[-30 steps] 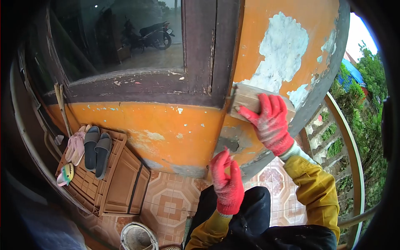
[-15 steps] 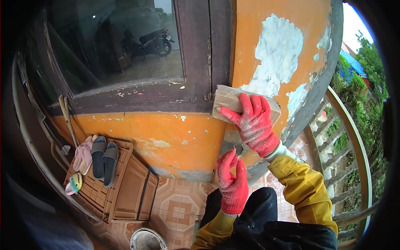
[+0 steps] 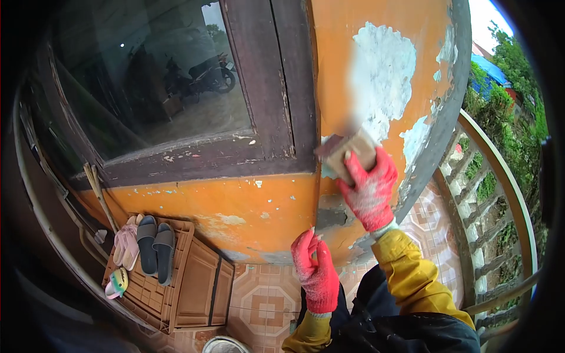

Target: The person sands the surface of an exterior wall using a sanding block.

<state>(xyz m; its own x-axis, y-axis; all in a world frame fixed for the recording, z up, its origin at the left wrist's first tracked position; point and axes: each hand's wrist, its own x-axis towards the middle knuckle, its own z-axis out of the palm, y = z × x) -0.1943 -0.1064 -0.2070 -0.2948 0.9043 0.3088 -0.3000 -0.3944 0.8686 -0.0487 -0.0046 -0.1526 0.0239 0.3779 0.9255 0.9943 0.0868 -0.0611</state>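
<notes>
Open room along the wall above the block, window frame to its left, left grip below it, railing well to its right

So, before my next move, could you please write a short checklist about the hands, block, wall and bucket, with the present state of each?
1. Right hand grips the block: ok, fingers are around it.
2. Gloves on both hands: ok.
3. Left hand away from the block: ok, it is lower and apart.
4. Block flat against the wall: cannot tell, contact is unclear.
5. White patch with smooth edges: not ok, they look ragged.
6. Bucket fully in view: not ok, the picture cuts it.
</notes>
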